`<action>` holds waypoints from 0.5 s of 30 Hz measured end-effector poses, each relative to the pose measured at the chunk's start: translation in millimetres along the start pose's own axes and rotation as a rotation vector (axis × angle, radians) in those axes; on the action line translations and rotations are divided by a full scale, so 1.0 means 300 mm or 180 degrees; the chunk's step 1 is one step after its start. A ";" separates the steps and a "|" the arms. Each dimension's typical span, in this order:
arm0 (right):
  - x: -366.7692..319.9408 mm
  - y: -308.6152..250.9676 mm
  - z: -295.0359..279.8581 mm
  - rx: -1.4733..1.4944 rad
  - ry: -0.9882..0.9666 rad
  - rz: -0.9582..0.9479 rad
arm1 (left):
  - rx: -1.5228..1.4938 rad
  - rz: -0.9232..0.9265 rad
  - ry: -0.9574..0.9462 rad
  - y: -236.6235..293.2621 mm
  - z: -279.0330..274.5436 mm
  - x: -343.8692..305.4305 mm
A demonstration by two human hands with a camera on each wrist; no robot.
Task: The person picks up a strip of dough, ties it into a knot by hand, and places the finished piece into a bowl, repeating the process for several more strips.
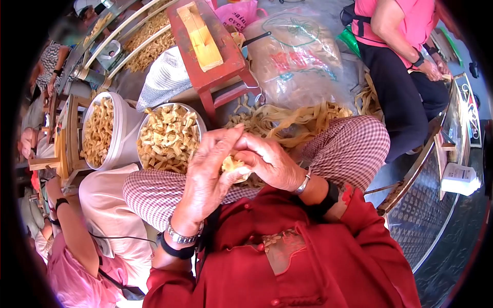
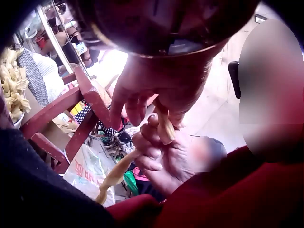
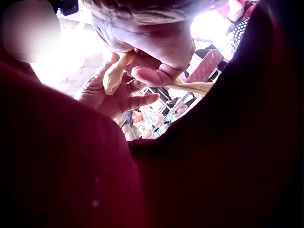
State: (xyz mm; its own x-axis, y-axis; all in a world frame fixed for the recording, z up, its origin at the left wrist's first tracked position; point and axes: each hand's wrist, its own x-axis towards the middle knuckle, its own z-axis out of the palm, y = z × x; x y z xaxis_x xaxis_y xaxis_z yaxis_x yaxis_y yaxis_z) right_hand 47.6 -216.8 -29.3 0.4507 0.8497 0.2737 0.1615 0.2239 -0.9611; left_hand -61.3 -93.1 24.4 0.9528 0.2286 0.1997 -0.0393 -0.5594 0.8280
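A: Where is the pale yellow strip (image 1: 232, 165)?
B: Between both hands, above the checked lap. The left hand (image 1: 205, 169) curls its fingers round the folded part, the right hand (image 1: 269, 161) pinches the other side, and the strip's tail hangs below.
A: And beyond?
B: A heap of loose strips (image 1: 292, 120) on the knees, then a white bucket (image 1: 169, 136) of knotted pieces with a second bucket (image 1: 100, 131) beside it. Farther off is a red stool (image 1: 210, 46).

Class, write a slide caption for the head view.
Left hand and right hand pinch a pale yellow folded strip over checked trousers near two white round buckets.
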 end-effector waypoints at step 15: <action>-0.035 0.031 -0.069 -0.0258 0.0490 0.0684 | -0.4186 -0.1600 -0.0389 -0.104 0.021 -0.005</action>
State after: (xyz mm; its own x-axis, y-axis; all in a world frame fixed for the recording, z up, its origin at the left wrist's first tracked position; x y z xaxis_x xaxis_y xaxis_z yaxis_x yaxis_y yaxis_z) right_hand 62.6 -233.7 -40.4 0.6092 0.7897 0.0721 0.1148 0.0022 -0.9934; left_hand -59.6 -81.1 -5.0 0.9660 0.0710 -0.2485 0.1241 0.7161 0.6869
